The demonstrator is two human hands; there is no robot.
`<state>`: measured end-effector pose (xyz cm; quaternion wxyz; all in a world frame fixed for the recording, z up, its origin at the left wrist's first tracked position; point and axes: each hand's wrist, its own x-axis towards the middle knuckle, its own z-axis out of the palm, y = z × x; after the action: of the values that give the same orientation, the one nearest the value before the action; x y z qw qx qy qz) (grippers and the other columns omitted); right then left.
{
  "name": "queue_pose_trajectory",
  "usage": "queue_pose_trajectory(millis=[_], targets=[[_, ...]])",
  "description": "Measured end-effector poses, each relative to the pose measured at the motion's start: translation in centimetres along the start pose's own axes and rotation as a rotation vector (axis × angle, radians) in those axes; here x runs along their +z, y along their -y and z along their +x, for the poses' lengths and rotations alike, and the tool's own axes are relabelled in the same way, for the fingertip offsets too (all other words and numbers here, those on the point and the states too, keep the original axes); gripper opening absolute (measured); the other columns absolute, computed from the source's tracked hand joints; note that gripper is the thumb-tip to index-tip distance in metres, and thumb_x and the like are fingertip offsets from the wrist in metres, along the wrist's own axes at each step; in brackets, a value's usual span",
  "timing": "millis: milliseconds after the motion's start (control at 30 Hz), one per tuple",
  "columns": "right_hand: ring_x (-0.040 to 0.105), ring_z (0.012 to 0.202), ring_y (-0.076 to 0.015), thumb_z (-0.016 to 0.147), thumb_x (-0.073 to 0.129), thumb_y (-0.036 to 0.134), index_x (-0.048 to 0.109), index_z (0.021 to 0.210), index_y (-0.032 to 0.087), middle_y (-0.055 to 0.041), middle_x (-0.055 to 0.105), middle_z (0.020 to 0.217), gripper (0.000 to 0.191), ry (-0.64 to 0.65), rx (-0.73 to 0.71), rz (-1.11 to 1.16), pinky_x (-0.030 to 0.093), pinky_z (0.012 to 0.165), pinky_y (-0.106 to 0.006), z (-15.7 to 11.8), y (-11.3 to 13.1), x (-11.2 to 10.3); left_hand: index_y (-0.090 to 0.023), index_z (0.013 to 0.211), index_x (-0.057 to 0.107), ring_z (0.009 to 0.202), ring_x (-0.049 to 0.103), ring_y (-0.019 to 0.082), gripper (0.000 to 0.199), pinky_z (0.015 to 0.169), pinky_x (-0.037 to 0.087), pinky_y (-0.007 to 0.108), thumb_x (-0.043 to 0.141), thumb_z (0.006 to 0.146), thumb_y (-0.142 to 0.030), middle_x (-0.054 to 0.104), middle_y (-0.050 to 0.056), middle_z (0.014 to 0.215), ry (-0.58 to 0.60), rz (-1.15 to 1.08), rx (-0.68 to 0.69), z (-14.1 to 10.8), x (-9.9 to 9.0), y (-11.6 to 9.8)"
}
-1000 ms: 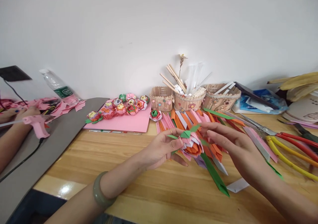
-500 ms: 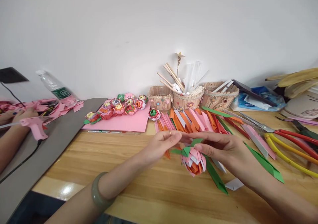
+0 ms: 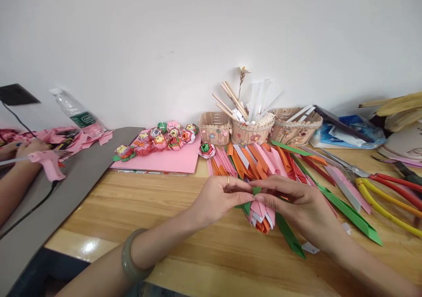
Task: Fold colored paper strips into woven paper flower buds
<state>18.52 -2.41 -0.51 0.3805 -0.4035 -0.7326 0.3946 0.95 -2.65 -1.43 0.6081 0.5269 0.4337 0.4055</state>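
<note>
A folded paper flower [image 3: 260, 217] in pink, white and orange, with green paper at its base, hangs tilted down between my hands. My left hand [image 3: 222, 198] pinches the green paper from the left, a ring on one finger. From the right, my right hand [image 3: 290, 198] pinches the same green base, thumb tip close to the left thumb. The fingertips of both hands nearly meet above the bloom. A long green folded strip [image 3: 290, 235] lies on the table just below my right hand.
Finished paper flowers [image 3: 160, 142] rest on pink sheets [image 3: 171, 161]. Folded strips [image 3: 263, 158] lie before craft baskets [image 3: 214, 128]. Scissors [image 3: 359, 172] and yellow-handled pliers [image 3: 372, 200] are right. At left, another person's hands [image 3: 28, 154] are near a pink glue gun [image 3: 48, 163].
My left thumb has come down onto the green paper, and my hands are closer together. The flower has turned slightly and now hangs more upright under the fingers. The view has shifted a little.
</note>
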Motion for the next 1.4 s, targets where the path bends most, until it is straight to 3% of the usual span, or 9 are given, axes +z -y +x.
queue_pose_trajectory(millis=[100,200,467,633,733,900,1100,1233,1400], targets=[[0.062,0.071,-0.0157,0.073,0.066,0.03,0.071,0.081,0.022,-0.0035,0.068,0.078,0.012,-0.032,0.028,0.027,0.051,0.065,-0.027,-0.1,-0.2,0.1,-0.013,0.073,0.069,0.067,0.06,0.012,0.017,0.069,0.048,0.025,0.072,0.059,-0.022,0.069,0.002,0.071,-0.03,0.001,0.027,0.0,0.1,0.1],[0.061,0.07,-0.0157,0.071,0.067,0.032,0.07,0.085,0.022,-0.0034,0.067,0.079,0.017,-0.051,0.044,0.048,0.05,0.063,-0.027,-0.1,-0.3,0.2,-0.013,0.074,0.07,0.071,0.062,0.014,0.018,0.07,0.05,0.026,0.071,0.059,-0.023,0.071,0.005,0.075,-0.055,0.048,0.058,0.0,0.1,0.1],[0.06,0.073,-0.0178,0.072,0.066,0.035,0.069,0.085,0.023,-0.0047,0.066,0.081,0.018,-0.048,0.049,0.032,0.048,0.067,-0.031,0.1,-0.4,0.2,-0.014,0.083,0.072,0.079,0.065,0.018,0.025,0.074,0.05,0.028,0.07,0.061,-0.026,0.072,0.007,0.085,-0.052,0.076,-0.003,-0.3,0.2,0.0],[0.056,0.07,-0.018,0.072,0.065,0.038,0.062,0.068,0.021,-0.0041,0.06,0.073,0.018,-0.119,0.02,-0.055,0.044,0.065,-0.031,0.2,-0.1,0.2,-0.013,0.075,0.07,0.073,0.062,0.015,0.016,0.071,0.048,0.027,0.068,0.063,-0.024,0.07,0.006,0.077,-0.108,0.079,0.098,-0.4,0.4,0.0],[0.056,0.074,-0.0182,0.071,0.066,0.039,0.057,0.062,0.02,-0.0043,0.06,0.078,0.023,-0.062,0.012,-0.025,0.044,0.07,-0.031,0.2,0.2,0.1,-0.013,0.067,0.065,0.07,0.058,0.012,0.009,0.067,0.045,0.024,0.068,0.064,-0.021,0.065,0.003,0.071,-0.043,0.056,0.178,-0.3,0.2,-0.1],[0.054,0.06,-0.0134,0.072,0.064,0.039,0.06,0.069,0.019,0.0002,0.059,0.063,0.02,0.107,0.122,0.192,0.045,0.055,-0.025,0.4,0.6,-0.2,-0.013,0.066,0.059,0.059,0.051,0.007,0.015,0.057,0.04,0.019,0.07,0.063,-0.024,0.059,-0.001,0.064,0.063,-0.103,0.075,0.2,-0.4,-0.3],[0.054,0.058,-0.0117,0.07,0.066,0.036,0.061,0.068,0.018,0.0006,0.06,0.064,0.018,0.084,0.167,0.188,0.046,0.055,-0.023,0.3,0.6,-0.3,-0.012,0.067,0.058,0.058,0.051,0.006,0.02,0.059,0.041,0.02,0.072,0.059,-0.023,0.058,-0.002,0.064,0.126,-0.136,-0.022,0.2,-0.5,-1.0],[0.058,0.061,-0.0134,0.073,0.063,0.036,0.063,0.077,0.018,-0.0015,0.065,0.069,0.018,0.141,0.184,0.17,0.048,0.058,-0.025,0.2,0.7,-0.2,-0.012,0.065,0.058,0.057,0.051,0.006,0.018,0.058,0.041,0.021,0.072,0.057,-0.019,0.058,-0.002,0.063,0.128,-0.083,-0.034,0.1,-0.4,-1.2],[0.057,0.058,-0.0119,0.077,0.059,0.032,0.061,0.073,0.019,-0.0001,0.065,0.065,0.013,0.117,0.106,0.046,0.047,0.055,-0.022,0.2,0.8,0.0,-0.012,0.065,0.057,0.056,0.051,0.007,0.014,0.056,0.041,0.021,0.068,0.06,-0.018,0.058,-0.001,0.063,0.119,0.004,-0.004,0.1,-0.5,-0.9]])
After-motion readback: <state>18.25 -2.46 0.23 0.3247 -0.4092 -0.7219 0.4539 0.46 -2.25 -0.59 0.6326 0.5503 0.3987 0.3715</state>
